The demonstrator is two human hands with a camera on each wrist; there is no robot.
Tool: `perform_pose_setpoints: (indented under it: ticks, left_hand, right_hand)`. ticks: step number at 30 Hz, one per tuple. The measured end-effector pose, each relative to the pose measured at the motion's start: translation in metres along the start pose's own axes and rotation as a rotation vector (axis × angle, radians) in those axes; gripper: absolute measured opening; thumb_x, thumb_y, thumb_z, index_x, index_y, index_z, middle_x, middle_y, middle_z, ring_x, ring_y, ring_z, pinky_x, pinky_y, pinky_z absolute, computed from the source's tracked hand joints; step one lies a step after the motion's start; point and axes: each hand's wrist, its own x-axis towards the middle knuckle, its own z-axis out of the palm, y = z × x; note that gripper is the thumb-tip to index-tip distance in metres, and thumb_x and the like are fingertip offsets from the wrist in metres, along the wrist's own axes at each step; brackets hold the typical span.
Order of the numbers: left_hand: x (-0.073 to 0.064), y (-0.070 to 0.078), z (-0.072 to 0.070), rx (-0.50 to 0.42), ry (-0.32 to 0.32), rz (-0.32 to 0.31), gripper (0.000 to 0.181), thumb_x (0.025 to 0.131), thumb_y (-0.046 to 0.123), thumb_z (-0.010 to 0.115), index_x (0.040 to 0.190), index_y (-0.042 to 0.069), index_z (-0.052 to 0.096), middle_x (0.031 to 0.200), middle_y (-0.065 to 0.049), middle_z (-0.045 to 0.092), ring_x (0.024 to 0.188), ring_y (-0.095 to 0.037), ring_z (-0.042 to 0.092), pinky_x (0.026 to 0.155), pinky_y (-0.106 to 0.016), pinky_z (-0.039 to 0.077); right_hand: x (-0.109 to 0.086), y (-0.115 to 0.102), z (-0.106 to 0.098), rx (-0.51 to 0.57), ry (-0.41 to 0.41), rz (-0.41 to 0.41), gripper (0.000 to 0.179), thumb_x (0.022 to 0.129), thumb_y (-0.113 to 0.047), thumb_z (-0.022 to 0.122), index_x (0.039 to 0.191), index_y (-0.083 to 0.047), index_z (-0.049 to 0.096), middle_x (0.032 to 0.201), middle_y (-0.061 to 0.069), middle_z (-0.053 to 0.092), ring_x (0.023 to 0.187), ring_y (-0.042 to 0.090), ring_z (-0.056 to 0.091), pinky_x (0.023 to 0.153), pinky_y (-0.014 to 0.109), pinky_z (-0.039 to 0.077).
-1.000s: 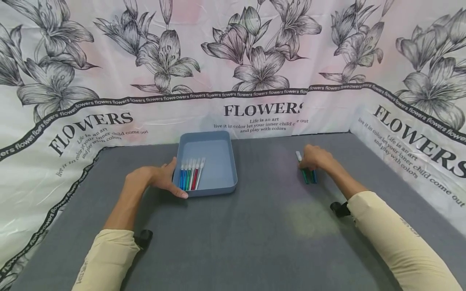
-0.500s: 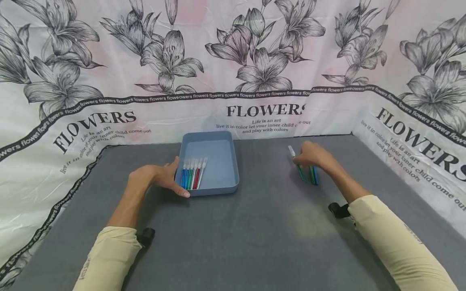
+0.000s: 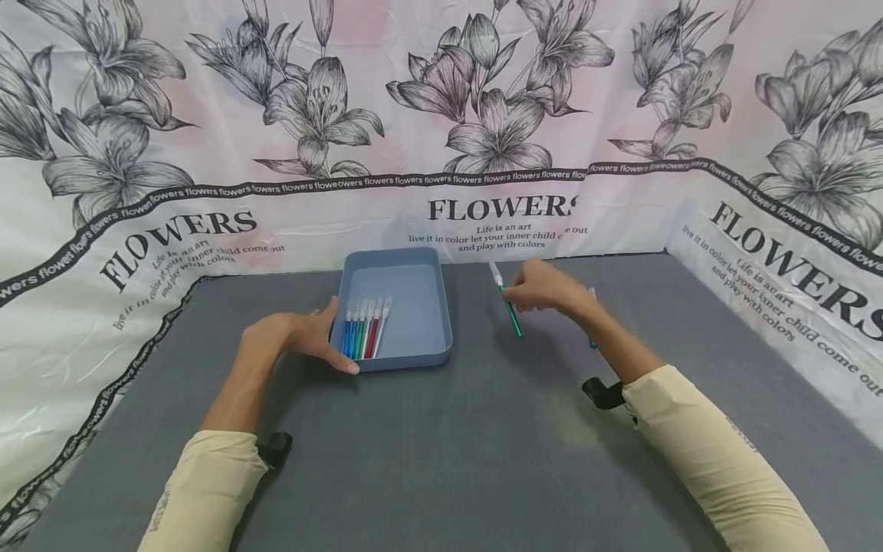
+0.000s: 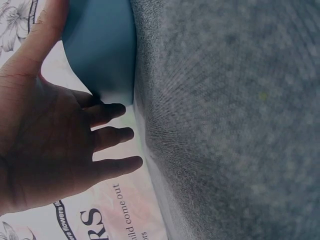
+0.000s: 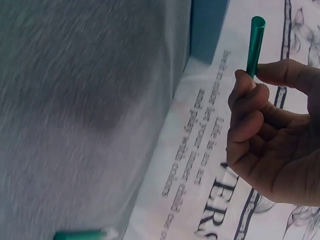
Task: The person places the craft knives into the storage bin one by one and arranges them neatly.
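Observation:
My right hand [image 3: 545, 287] pinches a slim green pen [image 3: 512, 314] with a whitish cap, held tilted over the table to the right of the tray. In the right wrist view the thumb and fingertips meet around the green barrel [image 5: 256, 42]. My left hand [image 3: 303, 337] rests against the near left corner of a shallow blue-grey tray [image 3: 414, 363], thumb along its front edge. Its other fingers [image 4: 117, 167] stretch out beside the tray in the left wrist view. Inside the tray, several capped pens [image 3: 364, 330] in blue, green, red and white lie side by side at the left.
Another green pen [image 5: 80, 235] lies on the table; in the head view my right forearm mostly covers it. Grey cloth [image 3: 441, 460] covers the table. A flower-printed curtain [image 3: 503, 138] stands right behind the tray and along both sides.
My right hand has lifted the green pen off the spot at the right and carried it left toward the tray. The left hand and tray have stayed in place.

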Motion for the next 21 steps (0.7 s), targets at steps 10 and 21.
perform_pose_setpoints:
  ticks: [10, 21]
  left_hand:
    - [-0.002, -0.002, 0.001, 0.002, 0.009, -0.002, 0.147, 0.081, 0.071, 0.078, 0.163, -0.001, -0.02, 0.171, -0.035, -0.003, 0.162, -0.051, 0.003, 0.128, -0.068, 0.016]
    - [0.0, 0.0, 0.001, 0.015, 0.008, -0.004, 0.146, 0.081, 0.073, 0.077, 0.163, -0.001, -0.02, 0.171, -0.036, -0.003, 0.162, -0.051, 0.004, 0.127, -0.068, 0.016]
  right_hand:
    - [0.017, -0.04, 0.027, 0.102, -0.044, -0.109, 0.038, 0.092, -0.013, 0.058, 0.053, -0.011, 0.059, 0.05, -0.006, 0.051, 0.049, 0.008, 0.039, 0.053, 0.023, 0.032]
    - [0.047, -0.083, 0.056, 0.025, -0.029, -0.157, 0.052, 0.09, -0.012, 0.059, 0.042, -0.019, 0.041, 0.04, -0.009, 0.041, 0.04, 0.007, 0.04, 0.045, 0.022, 0.032]
